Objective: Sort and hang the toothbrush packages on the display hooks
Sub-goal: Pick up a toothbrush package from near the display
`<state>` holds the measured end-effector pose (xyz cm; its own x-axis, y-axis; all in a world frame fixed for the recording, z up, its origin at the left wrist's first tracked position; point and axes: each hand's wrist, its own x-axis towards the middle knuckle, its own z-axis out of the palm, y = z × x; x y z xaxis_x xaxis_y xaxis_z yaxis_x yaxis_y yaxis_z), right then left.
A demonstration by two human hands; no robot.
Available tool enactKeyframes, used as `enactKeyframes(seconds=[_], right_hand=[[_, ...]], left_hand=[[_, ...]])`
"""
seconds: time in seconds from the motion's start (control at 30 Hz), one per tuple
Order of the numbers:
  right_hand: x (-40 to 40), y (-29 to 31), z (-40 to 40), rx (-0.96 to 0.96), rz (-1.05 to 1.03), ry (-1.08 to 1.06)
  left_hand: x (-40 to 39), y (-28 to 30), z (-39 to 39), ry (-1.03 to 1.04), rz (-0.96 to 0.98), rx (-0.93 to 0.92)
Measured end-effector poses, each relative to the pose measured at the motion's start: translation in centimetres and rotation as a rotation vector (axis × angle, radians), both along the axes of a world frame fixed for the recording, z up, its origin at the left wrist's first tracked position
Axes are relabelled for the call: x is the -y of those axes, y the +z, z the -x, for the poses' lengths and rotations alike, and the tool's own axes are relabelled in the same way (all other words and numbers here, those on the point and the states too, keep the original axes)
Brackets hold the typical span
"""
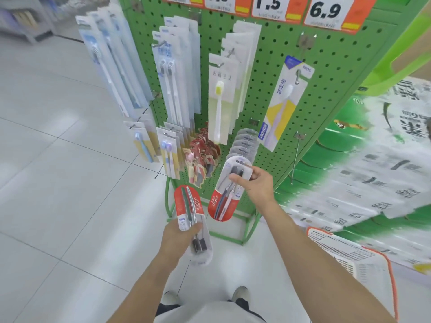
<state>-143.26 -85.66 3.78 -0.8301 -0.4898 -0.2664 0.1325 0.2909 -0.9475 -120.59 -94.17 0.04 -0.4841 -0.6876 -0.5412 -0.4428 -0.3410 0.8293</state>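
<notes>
My right hand (pixel 255 183) grips the top of a red-and-clear Colgate toothbrush package (pixel 220 201) at the front of a row of like packages (pixel 246 142) on a low hook of the green pegboard (pixel 326 73). My left hand (pixel 180 236) holds a second Colgate package (pixel 189 206) upside down, red end up, below and left of the first. Higher on the board hang a yellow-brush package (pixel 219 99) and a tilted white-and-yellow package (pixel 283 106).
More toothbrush packs (pixel 173 73) hang at the board's left, with red cards (pixel 205 150) low in the middle. A bare hook (pixel 296 157) sticks out at lower right. A white basket with an orange rim (pixel 354 255) stands on the tiled floor by my right arm. Green stacked cartons (pixel 363 159) fill the right.
</notes>
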Motion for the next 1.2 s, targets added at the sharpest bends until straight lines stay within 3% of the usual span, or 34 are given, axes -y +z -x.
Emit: enactKeyframes(seconds=[0.53, 1.2], right_hand=[[1.3, 0.1, 2.3, 0.039, -0.153, 0.082], [2.1, -0.4, 1.3, 0.110, -0.218, -0.179]], left_hand=[[0.0, 1.3, 0.9, -0.115, -0.011, 0.008], [-1.0, 2.1, -1.1, -0.109, -0.014, 0.005]])
